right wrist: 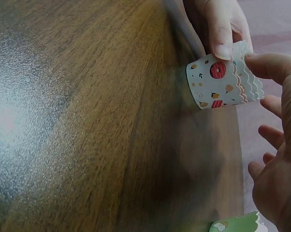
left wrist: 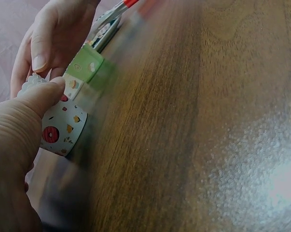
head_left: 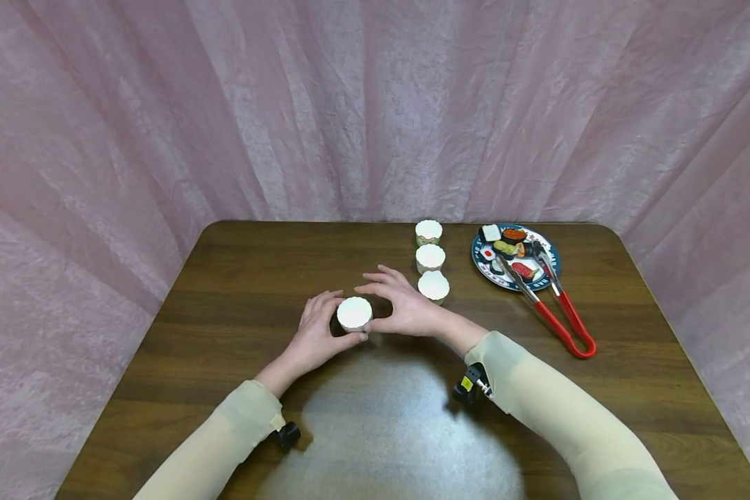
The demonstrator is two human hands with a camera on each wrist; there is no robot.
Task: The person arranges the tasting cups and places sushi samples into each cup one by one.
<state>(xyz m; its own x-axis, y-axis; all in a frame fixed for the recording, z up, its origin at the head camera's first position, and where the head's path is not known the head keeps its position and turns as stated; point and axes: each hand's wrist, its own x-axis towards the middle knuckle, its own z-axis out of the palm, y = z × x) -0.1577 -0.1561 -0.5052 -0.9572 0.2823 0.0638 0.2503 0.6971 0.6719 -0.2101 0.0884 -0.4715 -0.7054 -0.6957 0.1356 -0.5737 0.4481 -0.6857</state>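
My left hand (head_left: 317,335) grips a white paper baking cup (head_left: 354,314) printed with doughnuts, thumb on the near side and fingers behind. Several scalloped rims, one inside another, show in the right wrist view, so this is a nested stack (right wrist: 220,79). At the stack's rim, the thumb of my right hand (head_left: 409,309) touches the edge, while its other fingers stretch out apart from the paper. Just past the right hand, three more baking cups stand in a row: a near one (head_left: 434,285), a middle one (head_left: 430,257) and a far one (head_left: 428,231).
On the right of the wooden table (head_left: 244,278), a blue-rimmed plate (head_left: 482,267) bears several toy-like sushi pieces. Red-handled tongs (head_left: 562,323) lie across it, handles toward the near right. A pink curtain (head_left: 375,111) hangs behind the table.
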